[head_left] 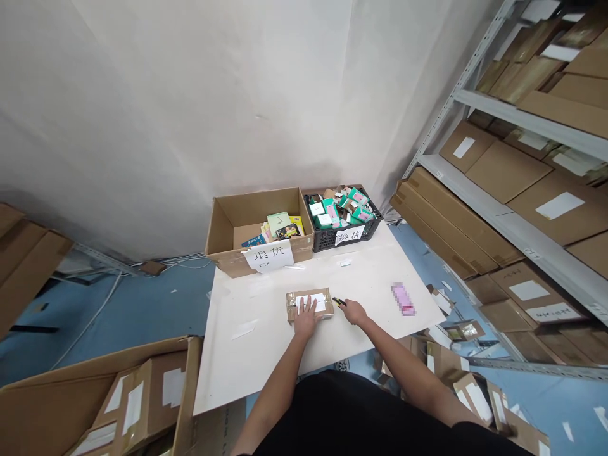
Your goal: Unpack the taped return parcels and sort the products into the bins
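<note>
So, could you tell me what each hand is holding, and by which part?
The right hand grips a yellow-black cutter by its rear end. The left hand lies flat on the parcel, pressing its top, not gripping.

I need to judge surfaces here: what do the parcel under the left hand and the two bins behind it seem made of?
Parcel: brown cardboard, glossy where clear tape seems to cover it, white paper label. Open box: matte corrugated cardboard, flaps up. Crate: black, probably plastic, lattice wall. Left hand lies flat on the parcel; right hand grips a yellow-black tool.
</note>
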Available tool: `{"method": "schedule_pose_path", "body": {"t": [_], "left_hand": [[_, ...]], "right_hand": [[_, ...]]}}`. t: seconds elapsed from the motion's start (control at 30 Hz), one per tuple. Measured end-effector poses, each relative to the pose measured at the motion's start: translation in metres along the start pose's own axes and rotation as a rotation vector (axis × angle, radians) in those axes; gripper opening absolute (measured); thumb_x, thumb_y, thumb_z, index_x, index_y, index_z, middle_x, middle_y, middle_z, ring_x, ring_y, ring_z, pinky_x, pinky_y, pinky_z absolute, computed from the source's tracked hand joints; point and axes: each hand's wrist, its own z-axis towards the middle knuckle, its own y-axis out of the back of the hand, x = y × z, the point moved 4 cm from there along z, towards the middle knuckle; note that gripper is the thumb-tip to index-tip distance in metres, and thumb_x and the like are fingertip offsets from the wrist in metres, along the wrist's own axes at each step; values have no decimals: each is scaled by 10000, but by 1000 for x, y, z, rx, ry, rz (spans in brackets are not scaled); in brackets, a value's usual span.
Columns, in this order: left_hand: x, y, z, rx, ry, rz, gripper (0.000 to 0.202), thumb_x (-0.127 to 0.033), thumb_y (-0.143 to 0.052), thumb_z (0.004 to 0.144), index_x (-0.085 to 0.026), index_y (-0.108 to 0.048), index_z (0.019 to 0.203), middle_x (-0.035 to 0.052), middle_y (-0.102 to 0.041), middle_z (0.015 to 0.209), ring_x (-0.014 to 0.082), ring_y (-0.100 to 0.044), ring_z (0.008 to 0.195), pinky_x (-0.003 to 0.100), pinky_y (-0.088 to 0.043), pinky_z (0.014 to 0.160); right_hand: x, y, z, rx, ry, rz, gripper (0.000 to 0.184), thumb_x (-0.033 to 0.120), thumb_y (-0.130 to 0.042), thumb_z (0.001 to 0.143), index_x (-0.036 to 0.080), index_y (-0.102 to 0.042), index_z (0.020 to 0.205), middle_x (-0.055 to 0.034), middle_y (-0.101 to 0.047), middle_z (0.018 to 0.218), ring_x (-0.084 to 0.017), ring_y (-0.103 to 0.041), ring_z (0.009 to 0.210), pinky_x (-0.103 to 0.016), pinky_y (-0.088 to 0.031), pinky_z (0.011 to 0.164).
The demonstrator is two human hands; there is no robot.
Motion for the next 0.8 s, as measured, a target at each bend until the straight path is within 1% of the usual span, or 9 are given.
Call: {"method": "schedule_pose_path", "body": {"t": [0.07, 0.13, 0.27, 0.43, 0.6, 0.7, 0.8], "left_hand": [[1, 1, 1, 15, -1, 1, 666, -517, -439, 1040, -344, -275, 1663, 13, -163, 1764, 342, -97, 1633, 605, -212, 1284], [1, 1, 1, 9, -6, 2, 664, -519, -433, 1042, -344, -277, 1662, 15, -161, 1764, 342, -96, 1634, 604, -211, 1283], [1, -4, 0, -7, 3, -4, 667, -539, -430, 1037, -384, -255, 1661, 12, -179, 1762, 350, -110, 1632, 625, -220, 1271], [1, -4, -2, -10, 9, -3, 684, -521, -449, 1026, -371, -257, 1665, 12, -181, 1762, 345, -104, 1633, 616, -216, 1279], [-1, 3, -6, 20, 39, 13, 681, -472, -477, 1018, -350, -289, 1661, 6, -162, 1767, 333, -94, 1635, 578, -214, 1292], [-2, 5, -8, 29, 37, 21, 687, -469, -492, 1012, -370, -284, 1659, -4, -168, 1767, 327, -87, 1637, 579, -212, 1290], [-2, 8, -8, 39, 21, 7, 684, -490, -516, 1003, -399, -305, 1647, -7, -187, 1765, 336, -108, 1634, 590, -229, 1275]], "right_hand": [[8, 1, 4, -49, 6, -16, 347, 432, -439, 1096, 191, -672, 1183, -146, -763, 1158, -257, -754, 1006, -287, -512, 749], [17, -1, 7, -65, 6, -38, 344, 414, -426, 1100, 189, -665, 1204, -155, -755, 1194, -266, -734, 1084, -292, -509, 780], [27, -10, 9, -63, -4, -53, 348, 382, -405, 1104, 173, -642, 1251, -175, -745, 1215, -269, -724, 1112, -304, -508, 811], [22, -17, 1, -57, 25, -118, 373, 364, -377, 1110, 158, -633, 1287, -186, -744, 1214, -285, -721, 1128, -331, -519, 835], [24, -19, -5, -34, 53, -142, 293, 297, -485, 1070, 161, -665, 1258, -195, -736, 1229, -287, -727, 1125, -334, -527, 854], [23, -19, -10, -38, 45, -130, 277, 286, -486, 1065, 161, -676, 1223, -192, -743, 1212, -283, -732, 1114, -326, -530, 841], [15, -20, -17, -53, 50, -126, 263, 319, -506, 1060, 171, -671, 1202, -182, -756, 1168, -282, -739, 1092, -318, -526, 822]]}}
